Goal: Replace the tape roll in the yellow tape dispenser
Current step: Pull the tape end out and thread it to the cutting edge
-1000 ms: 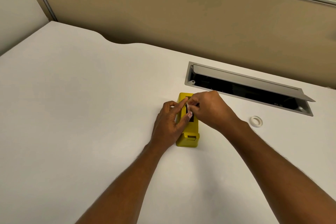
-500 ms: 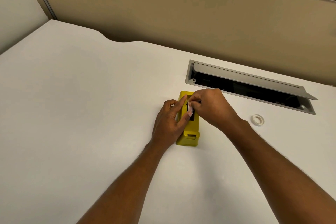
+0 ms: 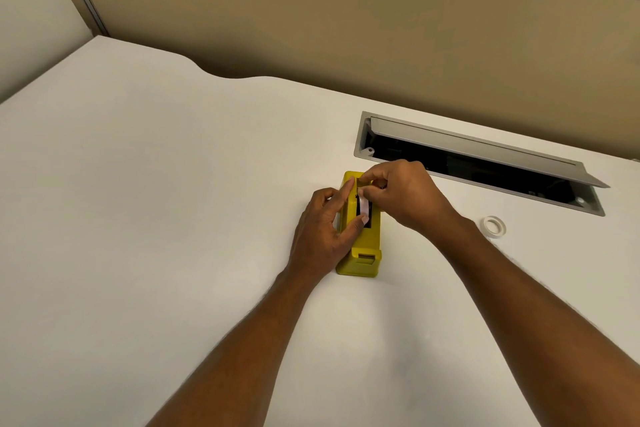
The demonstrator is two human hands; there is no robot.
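The yellow tape dispenser (image 3: 362, 255) stands on the white desk (image 3: 173, 218), cutter end toward me. My left hand (image 3: 323, 229) clasps its left side, thumb on top by the slot. A pale tape roll (image 3: 363, 206) sits in the dark top slot. My right hand (image 3: 405, 196) reaches over the far end of the dispenser with its fingertips pinched on the roll's upper edge. A second small white tape ring (image 3: 494, 225) lies flat on the desk to the right.
An open grey cable hatch (image 3: 485, 152) with a raised lid is sunk into the desk just behind the dispenser. A tan partition wall (image 3: 311, 10) rises along the desk's far edge.
Both hands stay on the dispenser. The right fingertips have shifted slightly toward the far end of the slot, and the roll sits a little lower.
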